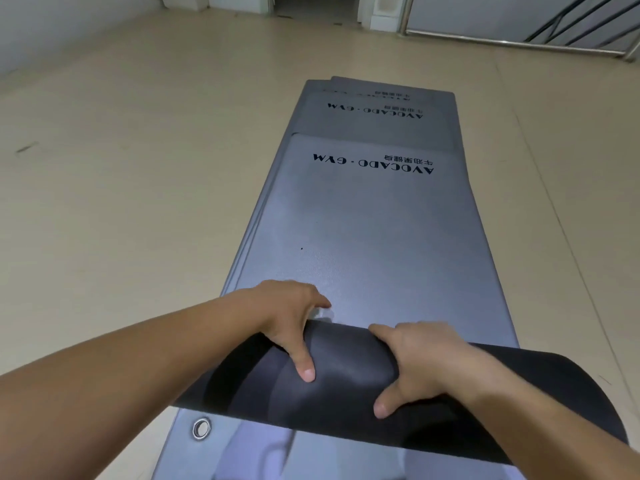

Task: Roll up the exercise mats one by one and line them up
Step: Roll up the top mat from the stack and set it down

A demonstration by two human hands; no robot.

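Grey mats [363, 220] with black lettering [374, 163]; charcoal-black roll [346, 368], banded lighter and darker; silver eyelet [201, 428]; beige floor [121, 185]; pale grey-white walls [52, 26].

Both bare forearms stretch forward and meet on the mat roll [346, 365]. The left grip [289, 318] sits on the roll's left half. Its fingers [317, 299] are draped over the roll's far side and its thumb [304, 367] lies flat down the near face. The right grip [424, 358] sits just right of the roll's middle, with fingers hooked over the far edge and thumb splayed down the near side. The two grips are near each other but apart, with a strip of roll between them. The left forearm [121, 375] comes in from the lower left over the roll's left end. The right forearm [554, 420] crosses the roll's right part from the lower right.
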